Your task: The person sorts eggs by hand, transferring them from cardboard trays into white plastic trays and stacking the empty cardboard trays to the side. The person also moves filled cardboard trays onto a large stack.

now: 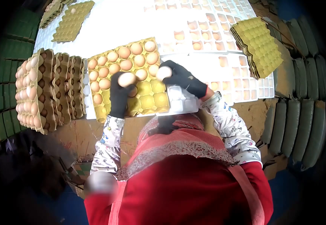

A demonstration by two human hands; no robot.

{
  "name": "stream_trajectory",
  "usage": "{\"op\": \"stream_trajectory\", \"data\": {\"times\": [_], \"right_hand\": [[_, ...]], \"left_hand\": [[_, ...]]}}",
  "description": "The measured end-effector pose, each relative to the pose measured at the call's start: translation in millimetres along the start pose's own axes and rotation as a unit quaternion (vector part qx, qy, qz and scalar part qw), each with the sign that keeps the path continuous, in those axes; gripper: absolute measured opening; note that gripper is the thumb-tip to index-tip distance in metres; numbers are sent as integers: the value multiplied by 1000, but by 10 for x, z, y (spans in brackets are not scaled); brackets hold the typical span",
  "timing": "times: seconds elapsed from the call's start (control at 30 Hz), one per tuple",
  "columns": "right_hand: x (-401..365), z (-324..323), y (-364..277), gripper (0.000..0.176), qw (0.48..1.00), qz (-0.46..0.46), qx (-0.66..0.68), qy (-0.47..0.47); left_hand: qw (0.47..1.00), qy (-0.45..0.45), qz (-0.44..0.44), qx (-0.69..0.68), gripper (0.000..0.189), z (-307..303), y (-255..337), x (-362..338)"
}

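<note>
A yellow pulp egg tray point(148, 101) lies in front of me, its far rows filled with brown eggs point(126, 65) and its near cups bare. Over the tray's middle, my left hand point(118, 95) in a black glove is closed around a brown egg point(126, 79). Part of another egg point(133, 91) shows just below that one, by the fingers. My right hand point(185, 80), gloved too, grips a paler egg point(164, 73) at the tray's right edge. The right fingertips are partly hidden behind this egg.
Stacked trays full of eggs point(30, 90) stand at the left edge. White trays with square cells point(241, 84), many holding eggs, cover the right side. Nested yellow trays point(258, 47) lie far right, and another yellow tray point(71, 24) with one egg sits far left.
</note>
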State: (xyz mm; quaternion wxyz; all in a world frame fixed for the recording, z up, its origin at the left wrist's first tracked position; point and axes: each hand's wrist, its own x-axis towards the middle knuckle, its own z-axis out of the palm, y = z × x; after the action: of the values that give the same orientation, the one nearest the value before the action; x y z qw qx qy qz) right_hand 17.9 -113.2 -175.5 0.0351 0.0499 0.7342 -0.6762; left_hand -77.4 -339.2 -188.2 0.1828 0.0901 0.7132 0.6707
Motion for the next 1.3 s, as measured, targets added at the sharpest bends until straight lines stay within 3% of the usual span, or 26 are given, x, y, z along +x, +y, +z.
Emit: {"op": "stream_trajectory", "data": {"times": [0.07,0.1,0.17,0.2,0.23,0.27,0.3,0.37,0.4,0.5,0.53,0.57,0.63,0.7,0.73,0.77,0.83,0.87,0.9,0.97,1.0,1.03,1.07,1.13,1.17,1.3], "right_hand": [[26,-99,-40,40,979,-17,203,5],[109,-77,-50,33,990,-48,129,45],[297,56,-123,26,987,3,-146,61],[340,236,19,19,911,-143,-364,126],[407,370,109,15,832,-90,-540,84],[461,572,194,13,794,-49,-590,138],[495,735,241,12,749,-8,-635,187],[549,700,222,11,747,19,-644,165],[559,551,171,14,782,1,-615,98],[482,159,47,27,900,-25,-436,5],[440,58,11,29,968,46,-248,17],[419,-16,-42,32,992,117,-49,29],[466,-34,-29,40,989,-13,111,93],[584,-110,-170,47,998,28,-40,44],[665,-42,-194,51,936,-95,-331,76],[721,74,-237,47,862,-42,-503,41],[981,407,169,29,794,-7,-579,187],[1047,480,170,18,744,32,-650,150],[1060,475,140,18,744,31,-650,150],[1051,447,68,15,754,-27,-634,168],[1060,348,98,19,722,-67,-685,76],[1086,333,93,19,721,-71,-686,71],[1106,329,80,19,743,-48,-662,88],[1107,322,-65,21,790,7,-605,102],[1096,305,-137,21,791,2,-604,102],[1087,221,-217,24,774,37,-628,66]], "left_hand": [[978,-75,-83,-175,26,5,231,126],[946,-136,-114,-272,23,-150,77,311],[972,-179,-129,-84,14,-114,210,404],[970,-199,-9,138,17,-27,275,417],[907,-207,113,350,21,51,293,424],[830,-211,231,461,20,100,225,403],[746,-216,262,573,25,130,59,443],[708,-205,259,624,24,263,8,496],[698,-212,279,624,26,231,-13,582],[742,-228,264,573,28,109,148,567],[745,-202,257,581,29,100,162,540],[747,-200,256,581,29,66,167,548],[925,-175,128,312,34,-57,155,577],[981,-158,-103,36,43,-153,102,736],[978,-145,-139,-62,43,-139,149,762],[963,-128,-175,-159,42,-125,225,778],[973,-105,-151,-138,32,-45,181,899],[990,-139,4,29,31,-41,-61,1075],[954,-164,157,194,30,-47,-193,1167],[794,-184,257,519,20,187,248,970],[783,-146,202,570,17,322,166,971],[767,-105,146,616,14,460,198,954],[710,-127,176,670,18,484,247,918],[706,-114,183,674,25,511,270,891],[701,-104,195,678,35,515,292,896],[709,-76,184,676,32,513,99,1018]]}}
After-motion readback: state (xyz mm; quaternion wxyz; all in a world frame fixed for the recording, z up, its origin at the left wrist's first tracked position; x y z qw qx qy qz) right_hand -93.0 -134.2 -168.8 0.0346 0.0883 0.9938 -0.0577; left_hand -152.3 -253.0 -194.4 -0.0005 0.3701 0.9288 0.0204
